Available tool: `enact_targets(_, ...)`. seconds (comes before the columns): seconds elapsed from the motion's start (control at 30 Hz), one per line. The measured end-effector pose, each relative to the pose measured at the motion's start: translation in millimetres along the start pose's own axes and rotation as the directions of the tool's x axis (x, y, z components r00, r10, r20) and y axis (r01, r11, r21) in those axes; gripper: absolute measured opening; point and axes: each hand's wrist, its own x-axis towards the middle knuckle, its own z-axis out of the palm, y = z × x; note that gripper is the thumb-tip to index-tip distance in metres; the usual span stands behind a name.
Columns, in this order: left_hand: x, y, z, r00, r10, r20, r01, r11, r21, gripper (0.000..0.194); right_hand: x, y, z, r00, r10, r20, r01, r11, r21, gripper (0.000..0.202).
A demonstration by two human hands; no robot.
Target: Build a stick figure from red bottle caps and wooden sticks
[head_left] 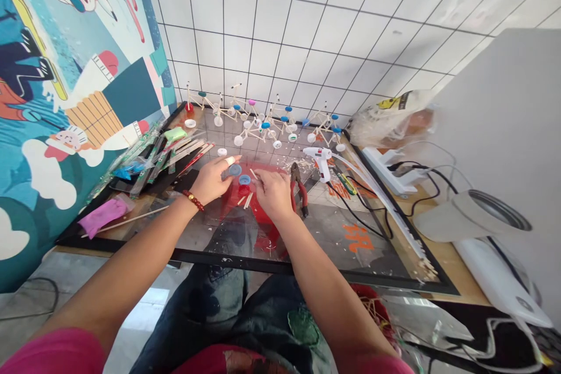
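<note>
My left hand (214, 180) holds a grey-blue bottle cap (235, 170) between thumb and fingers, above a red patch on the glass table. A red bead bracelet is on that wrist. My right hand (274, 190) pinches a short wooden stick (253, 174) at its fingertips. Between the hands sits a blue cap (244, 179), with something red just below it. A few short stick pieces (248, 201) lie beside that red item. Red-handled pliers (299, 190) rest right of my right hand.
Stick-and-cap models (265, 125) line the table's back edge. A white glue gun (321, 162) and its cable lie at the right, near a lamp (471, 215). Packets, sticks and a pink bag (103, 216) are at the left.
</note>
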Motion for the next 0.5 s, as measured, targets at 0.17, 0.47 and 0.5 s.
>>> enact_targets(0.17,0,3,0.7,0.999,-0.006,-0.032,0.005,1.0,-0.018,0.05,0,3,0,1.0,0.009,-0.018,-0.009,1.0,0.006,0.022)
enact_targets(0.47,2,-14,0.6,0.977,-0.186,-0.106,0.184,0.983,-0.029,0.031,2,9,5,0.996,0.059,-0.059,-0.058,0.998,0.019,0.024)
enact_targets(0.5,3,-17,0.1,0.98,-0.174,-0.094,0.176,0.984,0.015,0.028,2,9,5,0.998,0.053,-0.041,-0.052,0.998,0.027,0.026)
